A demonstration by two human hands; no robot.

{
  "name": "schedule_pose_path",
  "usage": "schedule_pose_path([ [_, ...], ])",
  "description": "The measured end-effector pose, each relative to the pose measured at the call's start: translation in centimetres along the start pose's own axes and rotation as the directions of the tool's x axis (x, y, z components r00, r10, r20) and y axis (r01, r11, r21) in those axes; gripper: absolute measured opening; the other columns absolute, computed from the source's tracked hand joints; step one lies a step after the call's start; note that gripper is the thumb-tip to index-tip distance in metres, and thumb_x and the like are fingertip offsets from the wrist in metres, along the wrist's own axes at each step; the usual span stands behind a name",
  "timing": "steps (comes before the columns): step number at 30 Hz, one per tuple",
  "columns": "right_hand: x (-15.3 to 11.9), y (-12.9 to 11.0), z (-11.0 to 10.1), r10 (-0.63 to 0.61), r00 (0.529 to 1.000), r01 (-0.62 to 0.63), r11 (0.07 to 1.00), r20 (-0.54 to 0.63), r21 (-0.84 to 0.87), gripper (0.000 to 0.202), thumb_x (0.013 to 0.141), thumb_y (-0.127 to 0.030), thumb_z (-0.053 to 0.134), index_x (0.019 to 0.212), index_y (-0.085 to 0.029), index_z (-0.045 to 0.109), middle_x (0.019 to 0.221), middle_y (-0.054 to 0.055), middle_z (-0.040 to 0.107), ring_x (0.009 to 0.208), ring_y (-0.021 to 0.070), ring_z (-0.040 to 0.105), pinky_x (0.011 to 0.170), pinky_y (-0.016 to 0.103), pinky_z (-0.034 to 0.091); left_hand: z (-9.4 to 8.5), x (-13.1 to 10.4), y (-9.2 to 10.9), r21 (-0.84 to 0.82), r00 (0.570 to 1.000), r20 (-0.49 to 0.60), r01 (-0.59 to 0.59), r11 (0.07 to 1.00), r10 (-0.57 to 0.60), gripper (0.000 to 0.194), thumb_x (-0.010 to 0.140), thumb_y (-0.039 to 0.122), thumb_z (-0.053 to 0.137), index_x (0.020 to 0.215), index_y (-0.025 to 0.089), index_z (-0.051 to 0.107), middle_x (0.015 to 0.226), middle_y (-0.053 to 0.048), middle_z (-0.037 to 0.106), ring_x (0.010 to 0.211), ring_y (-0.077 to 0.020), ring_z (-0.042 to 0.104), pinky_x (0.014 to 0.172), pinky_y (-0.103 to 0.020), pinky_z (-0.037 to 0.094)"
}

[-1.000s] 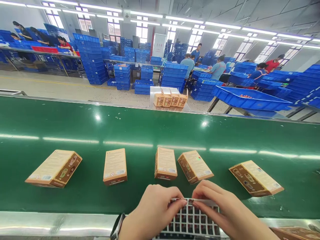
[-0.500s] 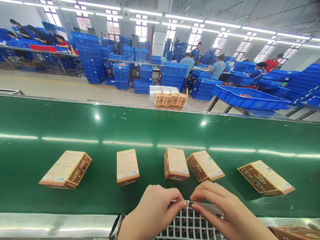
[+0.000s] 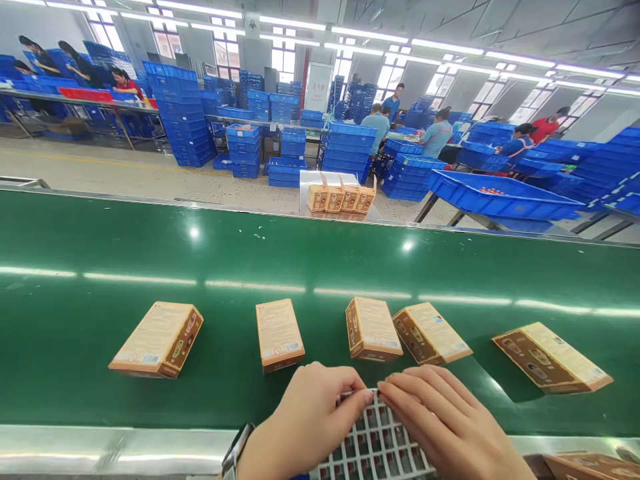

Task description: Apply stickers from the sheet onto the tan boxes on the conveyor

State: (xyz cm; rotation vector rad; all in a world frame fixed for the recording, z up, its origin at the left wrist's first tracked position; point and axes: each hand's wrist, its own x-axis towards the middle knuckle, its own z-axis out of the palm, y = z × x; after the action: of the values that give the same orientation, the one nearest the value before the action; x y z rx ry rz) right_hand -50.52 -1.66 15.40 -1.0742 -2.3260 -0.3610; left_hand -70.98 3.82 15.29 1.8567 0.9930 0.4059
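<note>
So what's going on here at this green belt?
A person stands at a green conveyor belt and pinches the top edge of a white gridded sheet with the left hand and right hand, near the belt's metal edge. Five tan cartons lie flat in a row on the belt just beyond the hands. Across the belt, four small open cartons stand on a stand, and other people work among stacked blue crates.

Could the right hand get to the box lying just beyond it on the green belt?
Probably yes. The box lies flat just past the right hand with bare belt between them. But both it and the left hand are pinching a white grid sheet, which it would have to release.
</note>
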Motion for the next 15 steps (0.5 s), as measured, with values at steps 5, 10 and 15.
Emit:
schedule_pose_path([
  [5, -0.7, 0.0, -0.7, -0.025, 0.998, 0.026, 1.0, 0.052, -0.012, 0.034, 0.096, -0.003, 0.043, 0.115, -0.017, 0.067, 0.111, 0.009, 0.075, 0.104, 0.0212, 0.068, 0.095, 0.035, 0.05, 0.3, 0.4, 0.4, -0.088, 0.999, 0.002, 0.043, 0.995, -0.043, 0.026, 0.091, 0.028, 0.056, 0.073, 0.017, 0.071, 0.063, 0.002, 0.064, 0.061, -0.0131, 0.052, 0.057, -0.022, 0.034],
  [10, -0.5, 0.7, 0.0, 0.385, 0.92, -0.345, 0.882, -0.067, 0.322, 0.012, 0.094, -0.021, 0.057, 0.087, -0.025, 0.066, 0.102, 0.004, 0.076, 0.097, 0.0184, 0.071, 0.084, 0.026, 0.057, 0.9, 0.8, 0.2, -0.038, 0.998, -0.021, 0.056, 0.998, -0.056, 0.023, 0.092, 0.027, 0.058, 0.078, 0.019, 0.074, 0.071, 0.0, 0.072, 0.068, -0.0164, 0.061, 0.062, -0.025, 0.041],
  [15, -1.6, 5.9, 2.4, 0.921, 0.312, -0.772, 0.103, 0.233, 0.628, 0.041, 0.075, -0.061, 0.069, 0.092, -0.023, 0.069, 0.106, 0.009, 0.076, 0.103, 0.0272, 0.071, 0.086, 0.036, 0.058, 2.8, 2.1, -0.3, 0.035, 0.957, 0.049, -0.287, 0.957, 0.285, 0.014, 0.087, 0.014, 0.067, 0.076, 0.018, 0.073, 0.132, -0.006, 0.068, 0.126, -0.0253, 0.056, 0.105, -0.036, 0.045],
])
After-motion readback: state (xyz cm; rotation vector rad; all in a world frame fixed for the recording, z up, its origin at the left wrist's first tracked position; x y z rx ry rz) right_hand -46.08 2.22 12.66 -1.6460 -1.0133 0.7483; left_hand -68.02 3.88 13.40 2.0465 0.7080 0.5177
